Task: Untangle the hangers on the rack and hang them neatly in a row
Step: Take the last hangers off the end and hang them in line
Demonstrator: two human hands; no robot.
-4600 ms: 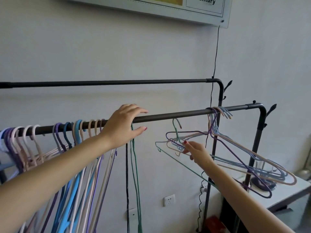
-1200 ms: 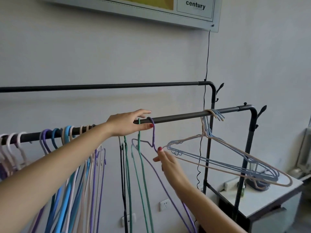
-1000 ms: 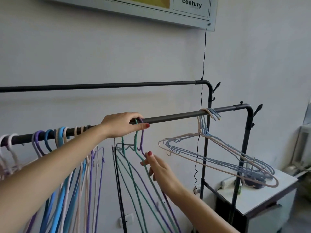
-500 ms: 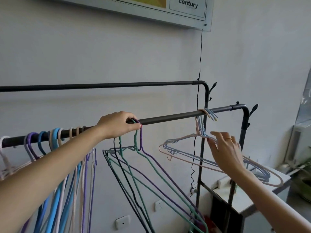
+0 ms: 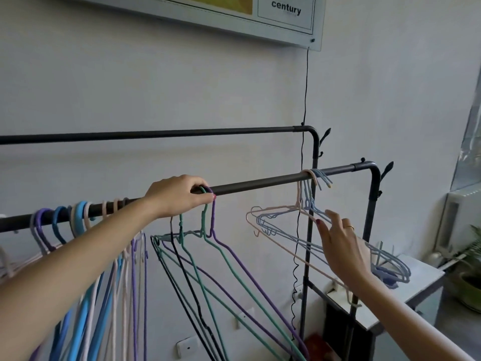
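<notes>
By a pale wall, the near rail (image 5: pixel 260 182) was gripped by the left hand (image 5: pixel 179 196), curled shut over the purple hook (image 5: pixel 209 191) to keep it in place, while the tangled hangers (image 5: pixel 294 230) far right were reached for by the right hand (image 5: pixel 341 246), fingers open and empty.

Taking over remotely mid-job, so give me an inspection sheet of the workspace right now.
Surface: front rail of a black two-rail rack; back rail bare.
Job's things: neat hangers at left; green and purple hangers mid-rail; tangled pink-blue cluster at right.
Clutter: grey cabinet beside the rack.
Grippers: left hand grips the rail at the mid-rail hooks; right hand open at the cluster.
Cables: black cord hanging down the wall.
Surroundings: framed poster, wall sockets, potted plant.
</notes>
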